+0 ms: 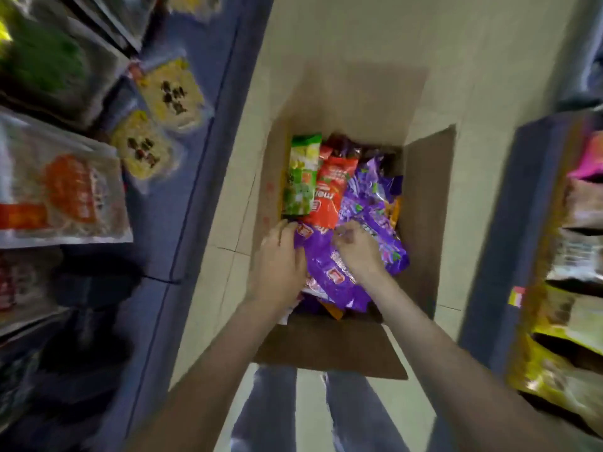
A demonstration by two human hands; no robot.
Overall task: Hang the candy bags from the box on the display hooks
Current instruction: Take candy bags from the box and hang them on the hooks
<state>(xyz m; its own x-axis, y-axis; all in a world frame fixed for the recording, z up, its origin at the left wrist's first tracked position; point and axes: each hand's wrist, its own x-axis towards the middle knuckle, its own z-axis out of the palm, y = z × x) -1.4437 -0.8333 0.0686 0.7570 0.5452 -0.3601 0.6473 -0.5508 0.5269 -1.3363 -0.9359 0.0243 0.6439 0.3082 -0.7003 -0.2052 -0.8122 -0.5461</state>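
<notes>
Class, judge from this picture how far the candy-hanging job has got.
Done: nothing I can confirm; the box looks full. In hand: the right hand grips a purple bag, the left hand touches it. Left: the green bag, the red bag and other purple bags, all unhung.

We see the open cardboard box [424, 223] on the floor, heaped with purple candy bags [329, 265], one red bag [329, 194], one green bag [300, 181].

Pale tiled floor [359, 44] — blue shelving [202, 125] either side (stocked, blurred).
</notes>
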